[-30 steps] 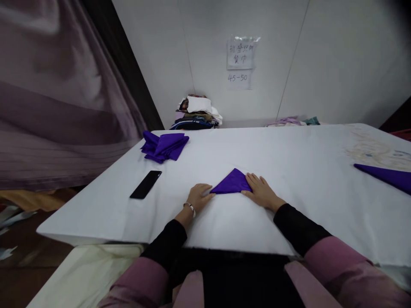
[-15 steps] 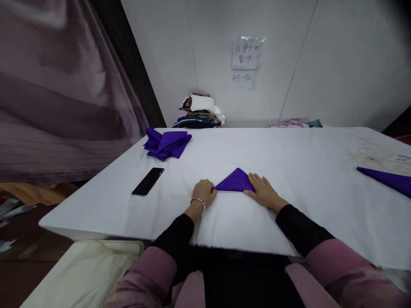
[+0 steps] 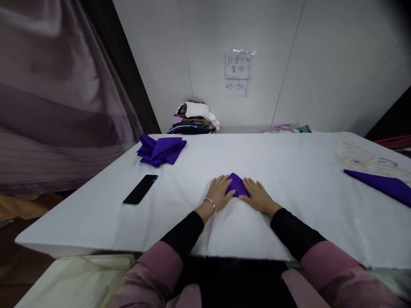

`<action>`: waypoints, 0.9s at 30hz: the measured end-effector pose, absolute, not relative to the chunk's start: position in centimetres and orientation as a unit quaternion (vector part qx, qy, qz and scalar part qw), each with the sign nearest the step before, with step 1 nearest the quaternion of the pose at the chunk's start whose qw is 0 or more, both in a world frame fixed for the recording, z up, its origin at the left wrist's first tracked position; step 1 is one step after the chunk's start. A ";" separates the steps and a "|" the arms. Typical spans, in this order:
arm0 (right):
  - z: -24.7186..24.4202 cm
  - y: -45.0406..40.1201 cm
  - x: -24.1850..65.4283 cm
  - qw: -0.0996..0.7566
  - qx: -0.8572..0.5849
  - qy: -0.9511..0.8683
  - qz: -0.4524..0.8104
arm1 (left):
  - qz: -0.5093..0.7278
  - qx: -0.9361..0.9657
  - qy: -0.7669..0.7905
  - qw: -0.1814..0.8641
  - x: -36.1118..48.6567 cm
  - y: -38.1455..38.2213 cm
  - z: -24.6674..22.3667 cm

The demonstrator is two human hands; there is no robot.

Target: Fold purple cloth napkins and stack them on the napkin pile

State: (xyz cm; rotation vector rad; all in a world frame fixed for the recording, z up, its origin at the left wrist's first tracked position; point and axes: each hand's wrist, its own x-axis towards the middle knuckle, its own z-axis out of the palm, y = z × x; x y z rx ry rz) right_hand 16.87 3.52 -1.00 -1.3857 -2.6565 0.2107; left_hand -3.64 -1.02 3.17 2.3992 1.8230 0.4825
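Fingers (image 3: 251, 184) slightly spread, left hand (image 3: 218, 193) and right hand (image 3: 260, 198) rest palm-down on folded purple cloth (image 3: 236, 185).

Pale wall (image 3: 212, 25) behind a white table (image 3: 289, 162)
Mauve drape (image 3: 61, 94) left of the table, dark floor (image 3: 19, 239) below the table's left end, dim light.

Cloth (image 3: 236, 187) on tbl. (image 3: 295, 179), btwn. L hand (image 3: 219, 191) & R hand (image 3: 257, 196); phone (image 3: 140, 189) to L, cloth heap (image 3: 163, 150) behind it; 2nd cloth (image 3: 379, 183) far R; clothes stack (image 3: 195, 116) beyond tbl.'s rear edge.
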 end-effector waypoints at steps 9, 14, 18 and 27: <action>-0.1 3.3 16.7 0.064 -0.457 -0.882 0.092 | 0.043 0.817 0.572 0.055 -1.7 1.8 0.2; 1.2 3.7 16.8 0.031 -0.472 -0.866 0.163 | 0.046 0.817 0.572 0.049 -1.8 1.6 0.2; 2.6 4.2 16.1 0.070 -0.441 -0.872 0.201 | 0.044 0.814 0.577 0.054 -1.6 1.5 0.4; 2.2 4.6 12.1 0.099 -0.385 -0.901 0.176 | 0.033 0.822 0.566 0.052 -1.5 1.8 -0.1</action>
